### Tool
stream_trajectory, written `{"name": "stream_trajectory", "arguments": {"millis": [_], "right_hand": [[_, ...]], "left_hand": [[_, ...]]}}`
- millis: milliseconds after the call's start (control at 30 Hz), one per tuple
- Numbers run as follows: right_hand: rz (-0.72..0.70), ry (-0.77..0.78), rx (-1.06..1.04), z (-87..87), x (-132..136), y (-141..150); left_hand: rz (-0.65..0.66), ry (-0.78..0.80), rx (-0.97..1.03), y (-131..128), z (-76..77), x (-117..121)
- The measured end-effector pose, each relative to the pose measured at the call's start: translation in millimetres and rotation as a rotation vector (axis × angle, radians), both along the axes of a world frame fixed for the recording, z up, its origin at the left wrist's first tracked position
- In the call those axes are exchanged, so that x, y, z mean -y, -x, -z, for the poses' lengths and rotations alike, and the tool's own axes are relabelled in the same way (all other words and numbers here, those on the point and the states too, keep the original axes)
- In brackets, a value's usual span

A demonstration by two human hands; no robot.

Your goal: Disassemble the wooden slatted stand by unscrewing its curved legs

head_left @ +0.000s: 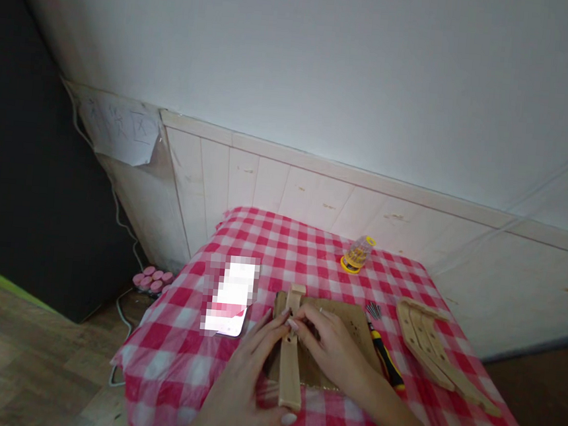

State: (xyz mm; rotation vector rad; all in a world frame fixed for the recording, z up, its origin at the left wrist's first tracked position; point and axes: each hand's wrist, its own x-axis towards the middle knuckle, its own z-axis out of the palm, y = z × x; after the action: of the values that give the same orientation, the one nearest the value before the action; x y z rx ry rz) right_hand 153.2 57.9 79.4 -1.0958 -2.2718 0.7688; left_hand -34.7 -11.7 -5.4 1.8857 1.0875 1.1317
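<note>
A pale wooden strip [290,376] with holes lies lengthwise on a brown board [358,322]. Along its left side rests my left hand [250,376], the fingertips near its middle and the thumb against its near end, steadying it. From the right, my right hand [325,339] reaches over the board, thumb and fingers pinched together at a hole in the strip. Whatever is between those fingertips is too small or hidden to name. Close to my right forearm lies a black and yellow screwdriver [386,358], with several small screws [373,310] just beyond it.
Several curved wooden pieces with holes [425,338] lie together on the right. A clear container with a yellow base [357,254] stands toward the back. At left lies a phone [234,301], its screen blurred. Behind the red checked tablecloth [272,238] rises a panelled wall [272,172].
</note>
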Motion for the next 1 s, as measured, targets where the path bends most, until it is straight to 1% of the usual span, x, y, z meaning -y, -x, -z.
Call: {"name": "stream_trajectory", "arguments": {"millis": [100, 233, 400, 500, 867, 1000], "right_hand": [[0.024, 0.039, -0.043, 6.4, 1.3, -0.5], [0.043, 0.062, -0.061, 9.7, 3.6, -1.6], [0.015, 0.053, -0.042, 11.7, 7.2, -3.2], [-0.004, 0.021, -0.010, 13.5, 8.6, -2.8], [0.000, -0.001, 0.028, 10.6, 8.7, 0.3], [-0.039, -0.001, 0.022, 12.5, 7.2, 1.1]], "left_hand": [[-0.014, -0.011, -0.001, 0.4, 0.8, 1.0], [-0.018, -0.017, -0.012, -0.5, 1.9, 1.4], [-0.019, -0.048, -0.005, -1.1, 4.2, 1.9], [-0.021, -0.070, 0.001, -1.3, 3.8, 1.2], [-0.036, -0.097, 0.019, -3.6, -0.7, 0.0], [-0.031, -0.093, 0.024, -3.3, -2.7, -0.3]]}}
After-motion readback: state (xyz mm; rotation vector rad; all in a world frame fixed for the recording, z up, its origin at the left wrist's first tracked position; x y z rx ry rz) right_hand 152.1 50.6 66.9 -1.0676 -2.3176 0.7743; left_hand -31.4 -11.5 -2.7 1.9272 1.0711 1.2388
